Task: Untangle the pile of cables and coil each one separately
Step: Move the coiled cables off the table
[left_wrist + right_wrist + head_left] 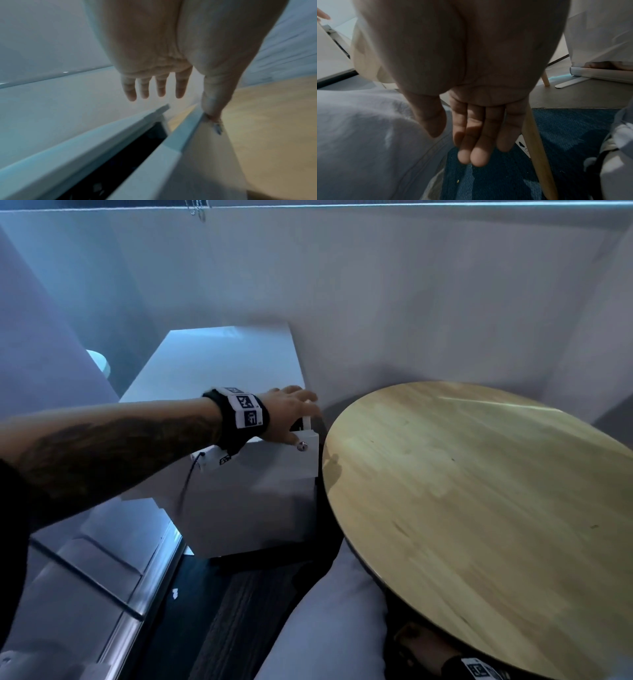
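I sit in what looks like an office or studio corner; a white lockable drawer cabinet (239,474) with a small keyhole (302,445) stands just beside a round wooden table (479,508); plain white partition panels (376,302) close it in; under the table lie blue carpet (565,128) and a roll-up banner's metal foot (573,82).
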The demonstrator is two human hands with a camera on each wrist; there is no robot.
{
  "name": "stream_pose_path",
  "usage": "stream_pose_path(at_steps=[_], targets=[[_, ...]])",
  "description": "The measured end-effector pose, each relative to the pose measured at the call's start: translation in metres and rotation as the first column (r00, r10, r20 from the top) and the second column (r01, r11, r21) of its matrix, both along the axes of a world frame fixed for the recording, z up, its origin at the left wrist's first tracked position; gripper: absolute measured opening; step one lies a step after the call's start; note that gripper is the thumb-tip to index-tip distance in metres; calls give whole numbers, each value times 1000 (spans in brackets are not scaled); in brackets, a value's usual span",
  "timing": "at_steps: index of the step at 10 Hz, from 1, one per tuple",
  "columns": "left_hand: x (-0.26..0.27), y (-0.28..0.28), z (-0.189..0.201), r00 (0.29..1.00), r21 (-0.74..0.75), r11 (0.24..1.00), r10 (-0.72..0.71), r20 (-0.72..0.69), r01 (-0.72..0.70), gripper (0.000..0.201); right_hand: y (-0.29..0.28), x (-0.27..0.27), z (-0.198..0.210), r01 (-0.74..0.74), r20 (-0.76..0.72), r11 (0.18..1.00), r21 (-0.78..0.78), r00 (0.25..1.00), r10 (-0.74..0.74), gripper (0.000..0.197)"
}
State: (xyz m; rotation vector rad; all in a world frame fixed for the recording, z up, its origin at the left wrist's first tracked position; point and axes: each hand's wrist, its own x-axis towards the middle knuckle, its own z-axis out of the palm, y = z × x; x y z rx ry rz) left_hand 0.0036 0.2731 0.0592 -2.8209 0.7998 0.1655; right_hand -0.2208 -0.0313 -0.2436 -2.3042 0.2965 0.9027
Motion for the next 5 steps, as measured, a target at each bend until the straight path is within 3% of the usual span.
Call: stream_pose_path(at_steps=[1,2,3,4,5], targets=[[22,12,0,991,-3,994,110,71,-110,88,-3,-4,-19,173,-103,984,46,980,-167,29],[38,17,-2,973,11,977,213,88,-215,91,-3,-12,-9,118,-102,993,0,988,-118,4],[46,18,-3,963,-15,965,261,71,-260,71,-6,-7,-20,66,-91,998,1,994,-65,8],[46,17,-5,961,-14,968,251,117,-251,56,-6,-2,-12,-75,-90,995,-71,994,69,29],[37,17,-16,952,-58,965,261,162,-255,40,3,0,7,-114,-43,986,-121,993,109,49]])
